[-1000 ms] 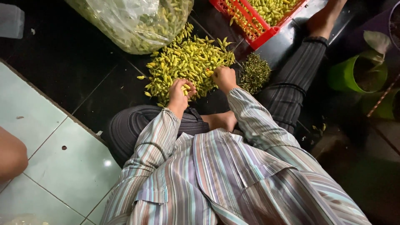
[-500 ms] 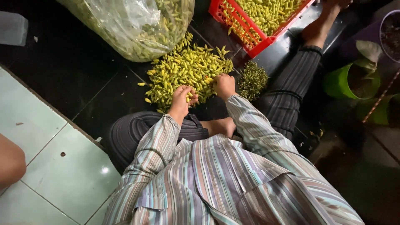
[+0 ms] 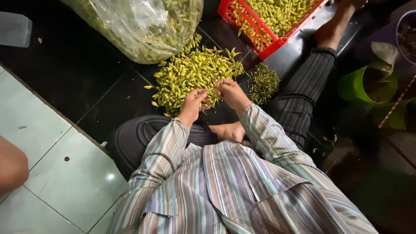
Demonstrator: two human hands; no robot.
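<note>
Here I sit on the dark floor (image 3: 78,82) with the pile of small yellow-green chillies (image 3: 190,73) spread before my knees at twelve o'clock. My left hand (image 3: 195,100) rests on the near edge of that pile, fingers curled in over a few chillies; my right hand (image 3: 232,92) is just beside it at three o'clock, fingertips pinched together on what looks like a single chilli, though the pod itself is too small to make out surely. The two hands nearly touch.

I judge the step in hand to be pulling stems off: a little heap of green stalks (image 3: 263,83) lies at three o'clock of my right hand, apart from the pile. The red crate (image 3: 260,41) at one o'clock holds more chillies, and the clear plastic bag (image 3: 138,26) at eleven o'clock is full of them.

The next move, as I reckon it, calls for a firm pinch at the stem and a short twist, keeping the pod whole, then a drop to the proper side without mixing stalks back into the pile.
</note>
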